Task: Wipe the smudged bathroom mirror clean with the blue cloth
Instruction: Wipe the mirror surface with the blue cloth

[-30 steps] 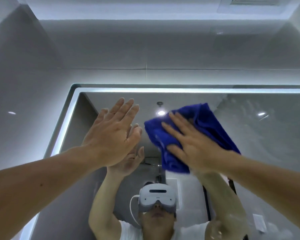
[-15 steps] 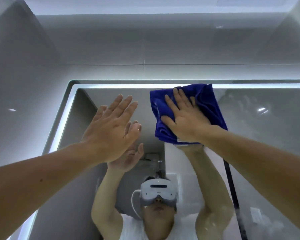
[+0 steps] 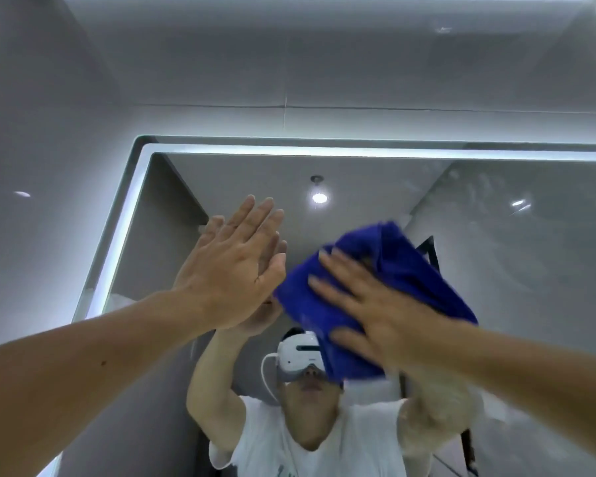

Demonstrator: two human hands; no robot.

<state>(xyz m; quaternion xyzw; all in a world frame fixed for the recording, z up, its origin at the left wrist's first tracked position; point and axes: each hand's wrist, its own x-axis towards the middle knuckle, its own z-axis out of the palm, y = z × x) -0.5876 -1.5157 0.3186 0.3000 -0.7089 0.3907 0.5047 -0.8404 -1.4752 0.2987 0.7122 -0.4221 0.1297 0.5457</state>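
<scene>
Mirror fills the lower frame, with a lit strip along its top and left edges. Cloth, blue and bunched, lies against the glass right of centre, well below the top edge, and covers one side of the reflected headset.

Right grip lies flat on the cloth, fingers straight and spread, pressing it to the glass with nothing curled round it. It is motion-blurred.

Left grip is just left of the cloth, open flat, fingers straight and together, holding nothing. Its palm faces the glass and its fingertips meet their reflection.

Hazy streaks show on the glass right of the cloth.

Reflected: a person in a white T-shirt and a white headset with a cable. Any marking on the headset's dark front band is too small to read. A lamp is reflected above the cloth. Grey tiled wall above the mirror.
</scene>
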